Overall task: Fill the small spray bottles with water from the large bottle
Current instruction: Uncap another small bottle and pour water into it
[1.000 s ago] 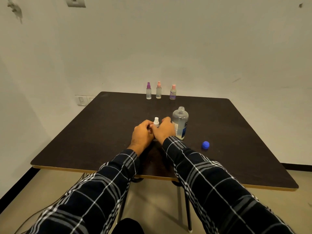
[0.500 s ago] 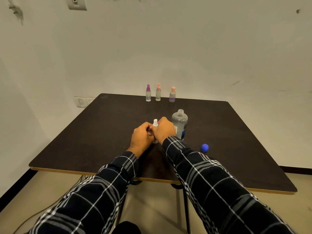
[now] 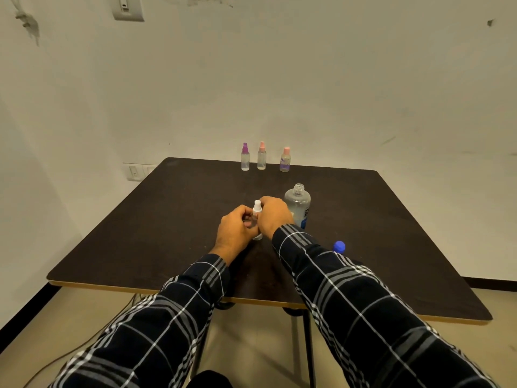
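On the table (image 3: 156, 228), my left hand (image 3: 236, 231) and right hand (image 3: 275, 217) both grip a spray bottle (image 3: 257, 212), upright, white nozzle up, contents hidden. Beside it the large bottle (image 3: 298, 204) stands uncapped, holding clear liquid.

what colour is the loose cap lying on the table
Blue: the small round plastic cap, seen best in the head view.

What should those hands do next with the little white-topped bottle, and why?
Probably twist the top of the white-topped spray bottle: the left hand grips its body, the right hand pinches near the top, and the large bottle stands uncapped beside them. Off or on, I cannot tell.
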The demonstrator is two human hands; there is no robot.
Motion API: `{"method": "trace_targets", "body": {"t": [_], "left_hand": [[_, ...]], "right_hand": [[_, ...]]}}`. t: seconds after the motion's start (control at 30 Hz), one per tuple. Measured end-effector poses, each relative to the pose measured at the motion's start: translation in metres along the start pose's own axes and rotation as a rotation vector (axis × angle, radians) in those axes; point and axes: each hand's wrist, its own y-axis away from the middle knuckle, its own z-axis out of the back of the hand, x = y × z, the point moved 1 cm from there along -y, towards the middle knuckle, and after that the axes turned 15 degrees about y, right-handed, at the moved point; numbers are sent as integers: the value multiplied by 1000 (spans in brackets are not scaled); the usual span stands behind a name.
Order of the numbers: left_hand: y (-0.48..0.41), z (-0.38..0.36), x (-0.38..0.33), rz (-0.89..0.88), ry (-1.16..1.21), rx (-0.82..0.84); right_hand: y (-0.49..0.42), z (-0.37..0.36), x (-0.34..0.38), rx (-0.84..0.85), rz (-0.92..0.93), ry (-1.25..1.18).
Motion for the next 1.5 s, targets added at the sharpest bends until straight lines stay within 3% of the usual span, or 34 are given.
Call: {"method": "trace_targets", "body": {"t": [0.17, 0.37, 0.63, 0.8, 0.97, 1.07, 1.37, 1.43, 1.5], "left_hand": [[3, 0, -2, 2, -20, 3], [2, 0, -1, -6, -23, -3], [1, 1, 0, -18, -33, 10], [0, 1, 1, -14, -68, 7], [-1, 2, 1, -3, -46, 17], [-1, 1, 1, -6, -38, 8], [2, 0, -4, 15, 4, 4], [2, 0, -3, 8, 15, -8], [1, 0, -1, -11, 21, -13]], "right_hand": [[1, 1, -6, 19, 29, -57], [2, -3, 1, -65, -158, -113], [6, -3, 1, 6, -42, -165], [11, -4, 3, -64, -174, -173], [10, -5, 2, -66, -127, -100], [15, -2, 4, -152, -91, -180], [47, 24, -4, -652, -2, -348], [55, 23, -14, -704, 1, -322], [59, 16, -23, -642, -7, -246]]}}
